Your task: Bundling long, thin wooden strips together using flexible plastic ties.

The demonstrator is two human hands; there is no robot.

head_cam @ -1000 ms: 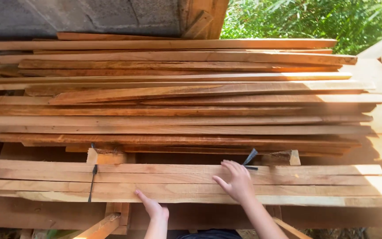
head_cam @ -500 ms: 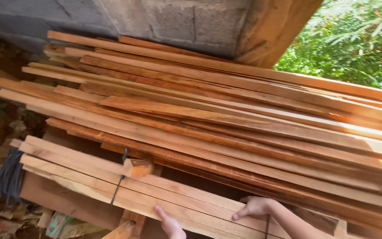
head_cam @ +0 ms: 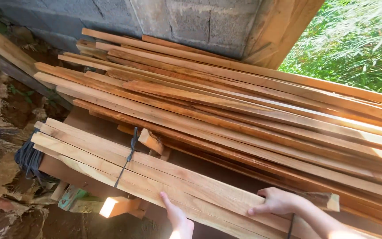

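Observation:
A bundle of pale wooden planks [head_cam: 111, 155], bound with a dark strap [head_cam: 127, 161], lies at the front of a big lumber stack. My left hand [head_cam: 176, 216] presses on the bundle's near edge, fingers pointing up along the top plank. My right hand [head_cam: 277, 201] lies on the bundle's top further right, fingers curled over the far edge of the top plank. A second dark strap [head_cam: 291, 225] shows just under my right wrist.
A large pile of reddish-brown boards [head_cam: 253, 119] lies behind the bundle, against a grey block wall [head_cam: 186, 22]. A small wood block [head_cam: 150, 140] sits on the bundle. Dirt ground and debris [head_cam: 1, 132] lie to the left, green foliage [head_cam: 359, 44] at upper right.
The camera has swung left and down, so the planks' left ends and the ground show. Both hands stay on the bundle; the right hand now sits higher in view, gripping the plank edge.

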